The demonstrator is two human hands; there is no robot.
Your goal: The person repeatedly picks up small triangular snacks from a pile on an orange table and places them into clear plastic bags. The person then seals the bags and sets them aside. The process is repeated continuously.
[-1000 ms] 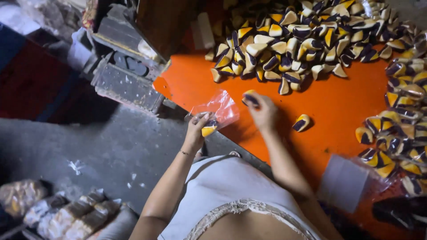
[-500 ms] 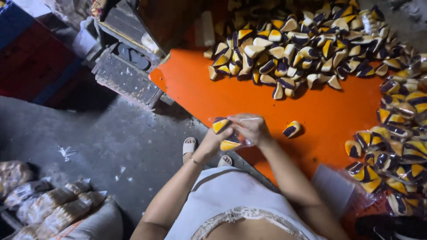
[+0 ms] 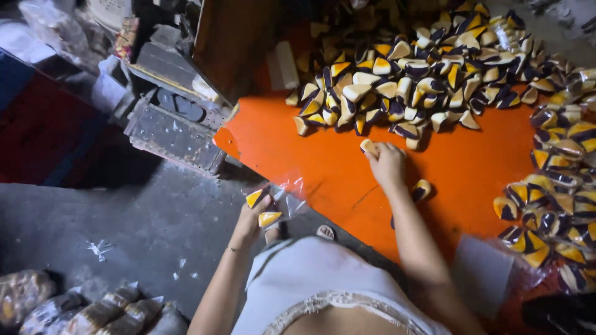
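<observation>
My left hand holds a clear plastic bag with two yellow, white and dark wedge-shaped cake pieces inside, at the near edge of the orange table. Further out on the table, my right hand rests with its fingers closed on one pale cake piece. Just right of that wrist lies a single piece. A big heap of the same pieces covers the far side of the table.
More cake pieces pile along the table's right side. A grey metal machine stands left of the table. Filled bags lie on the grey floor at bottom left. A clear bag stack sits at the table's near right.
My right hand left the bag and reached out across the table to a piece by the heap. My left hand stayed at the table edge with the bag.
</observation>
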